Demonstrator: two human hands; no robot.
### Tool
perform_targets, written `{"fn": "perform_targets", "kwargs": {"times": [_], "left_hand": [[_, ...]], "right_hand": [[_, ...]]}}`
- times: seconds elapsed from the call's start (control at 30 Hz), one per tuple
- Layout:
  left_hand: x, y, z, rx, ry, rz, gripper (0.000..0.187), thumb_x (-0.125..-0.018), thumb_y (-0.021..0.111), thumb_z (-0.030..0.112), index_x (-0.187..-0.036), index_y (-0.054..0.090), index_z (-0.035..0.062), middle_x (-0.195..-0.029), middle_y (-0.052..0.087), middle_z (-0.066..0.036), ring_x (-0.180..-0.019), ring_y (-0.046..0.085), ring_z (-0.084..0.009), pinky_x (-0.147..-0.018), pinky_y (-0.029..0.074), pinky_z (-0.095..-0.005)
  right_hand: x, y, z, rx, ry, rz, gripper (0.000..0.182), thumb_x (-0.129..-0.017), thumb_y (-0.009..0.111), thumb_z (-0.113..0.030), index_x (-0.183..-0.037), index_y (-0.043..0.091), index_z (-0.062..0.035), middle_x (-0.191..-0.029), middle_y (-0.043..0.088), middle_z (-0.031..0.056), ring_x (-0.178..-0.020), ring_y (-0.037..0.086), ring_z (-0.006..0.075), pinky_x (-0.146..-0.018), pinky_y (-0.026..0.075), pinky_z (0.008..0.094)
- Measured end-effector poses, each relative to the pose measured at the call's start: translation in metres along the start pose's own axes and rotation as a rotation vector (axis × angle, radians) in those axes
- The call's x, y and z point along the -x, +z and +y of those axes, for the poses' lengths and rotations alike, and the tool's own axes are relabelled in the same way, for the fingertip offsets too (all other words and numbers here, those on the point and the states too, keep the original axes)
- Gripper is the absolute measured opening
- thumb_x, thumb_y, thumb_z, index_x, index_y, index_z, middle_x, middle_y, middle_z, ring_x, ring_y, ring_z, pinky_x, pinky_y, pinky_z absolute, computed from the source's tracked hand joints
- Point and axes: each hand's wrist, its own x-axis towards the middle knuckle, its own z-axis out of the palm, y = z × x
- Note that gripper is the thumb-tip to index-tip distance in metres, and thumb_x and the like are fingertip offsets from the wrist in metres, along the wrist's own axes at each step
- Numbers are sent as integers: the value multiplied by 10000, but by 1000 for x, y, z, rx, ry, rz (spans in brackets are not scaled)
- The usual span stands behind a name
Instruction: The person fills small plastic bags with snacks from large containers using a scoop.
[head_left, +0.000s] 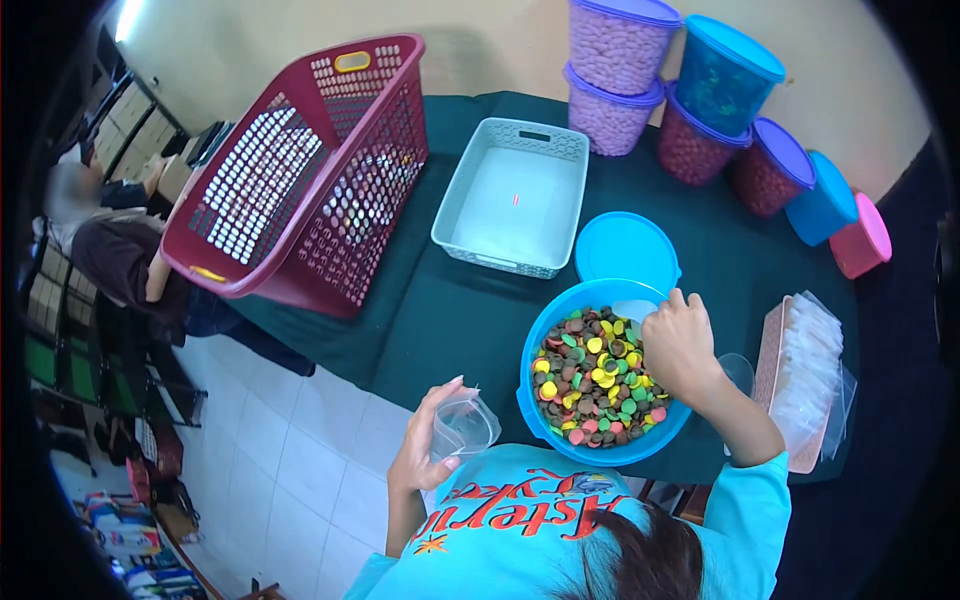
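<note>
My left hand (420, 448) is curled round a clear plastic pouch or cup (468, 425), held just off the table's front edge; nothing shows inside it. Over the right rim of a round blue tub (528, 400), my right hand (678, 342) is closed on a pale translucent scoop (632, 309), most of it hidden by my fingers and the tub's contents. Colourful button-shaped candies (603, 375) in brown, yellow, green and pink fill the tub. Behind it lies a round blue lid (626, 250).
On the dark green cloth (425, 335) stand a pale basket (515, 200) and a tall maroon laundry basket (300, 180). Lidded tubs (620, 50) line the back right. A pink tray (770, 350) holds clear plastic bags (810, 365). Another person (120, 250) is at the left.
</note>
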Motion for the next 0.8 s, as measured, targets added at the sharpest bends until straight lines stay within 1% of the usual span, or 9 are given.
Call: {"fn": "perform_targets", "kwargs": {"times": [0.23, 0.33, 0.4, 0.43, 0.53, 0.57, 0.6, 0.67, 0.8], "left_hand": [[8, 4, 1, -36, -8, -9, 837, -618, 558, 471, -1260, 321, -11, -1035, 430, -170, -947, 469, -267, -780, 408, -376], [4, 5, 1, -38, -23, -28, 846, -595, 573, 454, -1258, 325, -10, -1058, 414, -171, -987, 451, -270, -812, 396, -378], [-3, 6, 4, -60, 9, -59, 856, -571, 611, 425, -1252, 331, -11, -1086, 405, -176, -1003, 447, -277, -851, 377, -382], [-6, 5, 3, -57, 10, -73, 856, -571, 611, 425, -1252, 331, -11, -1086, 405, -176, -1003, 447, -277, -851, 377, -382], [-15, 4, 2, -53, 49, -139, 872, -542, 661, 381, -1249, 334, -11, -1089, 421, -178, -1004, 455, -278, -881, 361, -380], [-18, 3, 1, -33, 42, -174, 885, -531, 686, 369, -1248, 334, -13, -1088, 433, -177, -998, 464, -278, -881, 363, -378], [-22, 3, 1, -12, 35, -213, 899, -520, 711, 356, -1247, 333, -15, -1086, 445, -175, -992, 473, -278, -880, 365, -376], [-29, 2, -2, 5, 49, -268, 906, -521, 724, 355, -1250, 331, -13, -1090, 455, -176, -993, 481, -280, -885, 365, -378], [-44, 2, -5, 52, 63, -404, 932, -527, 744, 356, -1266, 308, -7, -1138, 453, -196, -1037, 480, -292, -904, 361, -391]], "right_hand": [[-10, 5, 16, -62, -44, -52, 66, -625, 627, -153, -607, 613, -91, -664, 578, 46, -800, 514, 185, -643, 349, 302], [-3, 7, 1, 20, -17, -56, 59, -637, 621, -148, -614, 613, -95, -670, 574, 43, -786, 505, 185, -637, 340, 299], [-1, 16, -10, 128, 55, -3, 39, -655, 602, -129, -633, 612, -99, -685, 570, 38, -764, 487, 181, -632, 328, 302], [0, 16, -11, 132, 68, -13, 50, -680, 565, -111, -675, 607, -83, -690, 561, 37, -749, 472, 176, -626, 321, 305], [5, 27, -20, 148, 158, 40, 87, -690, 554, -123, -725, 598, -57, -683, 552, 37, -750, 470, 173, -632, 321, 304], [6, 34, -20, 121, 172, 66, 92, -700, 535, -126, -732, 570, -47, -672, 545, 48, -729, 479, 182, -637, 328, 312], [7, 39, -20, 117, 191, 55, 92, -700, 535, -126, -732, 570, -47, -672, 545, 48, -729, 479, 182, -637, 328, 312], [10, 48, -20, -35, 264, 158, 66, -700, 518, -117, -709, 535, -53, -665, 543, 69, -699, 490, 192, -648, 333, 317], [17, 63, -20, -77, 294, 202, 43, -694, 498, -101, -689, 505, -58, -655, 541, 87, -672, 501, 202, -660, 337, 324]]}}
